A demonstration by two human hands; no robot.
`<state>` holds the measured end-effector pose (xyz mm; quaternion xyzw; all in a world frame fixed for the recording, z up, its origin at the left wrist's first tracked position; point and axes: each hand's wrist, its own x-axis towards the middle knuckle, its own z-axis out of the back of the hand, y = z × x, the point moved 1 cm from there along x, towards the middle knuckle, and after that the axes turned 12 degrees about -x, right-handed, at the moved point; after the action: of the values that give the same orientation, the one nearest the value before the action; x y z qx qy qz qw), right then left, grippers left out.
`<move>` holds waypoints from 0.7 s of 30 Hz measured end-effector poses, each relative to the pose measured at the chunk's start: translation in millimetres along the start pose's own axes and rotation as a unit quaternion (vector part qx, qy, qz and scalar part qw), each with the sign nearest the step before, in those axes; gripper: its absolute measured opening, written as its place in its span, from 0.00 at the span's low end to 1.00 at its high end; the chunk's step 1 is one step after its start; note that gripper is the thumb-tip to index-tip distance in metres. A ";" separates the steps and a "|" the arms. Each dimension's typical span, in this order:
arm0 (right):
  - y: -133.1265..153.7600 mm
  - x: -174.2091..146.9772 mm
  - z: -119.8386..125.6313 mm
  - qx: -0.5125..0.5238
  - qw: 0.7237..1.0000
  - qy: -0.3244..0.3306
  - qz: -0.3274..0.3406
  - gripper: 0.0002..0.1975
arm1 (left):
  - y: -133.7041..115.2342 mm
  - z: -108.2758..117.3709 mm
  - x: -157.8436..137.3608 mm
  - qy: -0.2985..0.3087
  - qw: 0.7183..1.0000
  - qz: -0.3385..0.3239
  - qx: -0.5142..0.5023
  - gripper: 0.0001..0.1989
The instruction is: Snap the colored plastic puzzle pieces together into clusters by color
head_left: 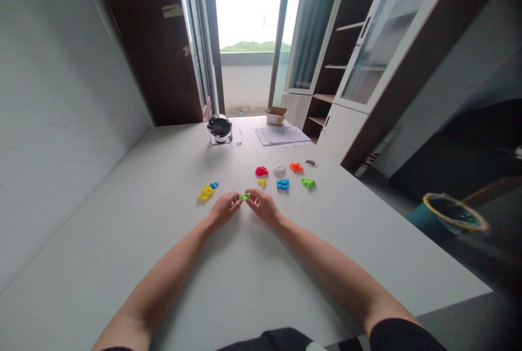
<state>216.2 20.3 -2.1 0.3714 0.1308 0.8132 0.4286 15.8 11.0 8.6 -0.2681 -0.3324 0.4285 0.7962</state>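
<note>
Broadly, a white table (110, 242) fills the lower view, and both bare arms reach forward over it from the near edge. The left arm (173, 261) slants inward and away from the body, and the right arm (328, 256) mirrors it, a dark sleeve (403, 336) around its upper part; together they form a wedge narrowing toward the middle of the table. At its point the left hand (224, 209) and the right hand (264, 208) face each other, wrists low, fingers curled inward, fingertips nearly meeting. Well beyond them lie white papers (281, 135), with an open cardboard box (276, 117) behind and a round black-and-silver device (220, 129) off to the left. Nearer, coloured pieces lie about the hands: a large yellow piece (206, 193) with a blue bit (214, 185) just beside the left hand, and past the right hand red (261, 171), white (279, 170), orange (296, 167), blue (283, 184), lime (309, 182) and small yellow (262, 182) ones. Smallest of the main things, a green piece (244, 197) sits between the two hands, pinched by the fingertips of both.
</note>
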 end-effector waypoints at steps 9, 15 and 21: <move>-7.0 -0.5 -5.9 0.025 0.999 0.018 0.010 0.16 | 3.8 -1.4 1.5 0.007 1.000 0.021 0.013 0.14; -5.7 -0.4 -3.5 0.016 1.000 0.024 0.009 0.15 | 1.7 -1.3 2.0 0.011 1.000 0.025 0.007 0.15; 0.5 -0.9 2.2 0.011 1.000 0.025 0.009 0.13 | -4.3 1.5 0.8 -0.008 0.999 0.036 -0.027 0.14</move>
<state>217.8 19.0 -0.8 0.3568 0.1470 0.8247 0.4134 17.2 9.8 12.8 -0.2979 -0.3409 0.4497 0.7700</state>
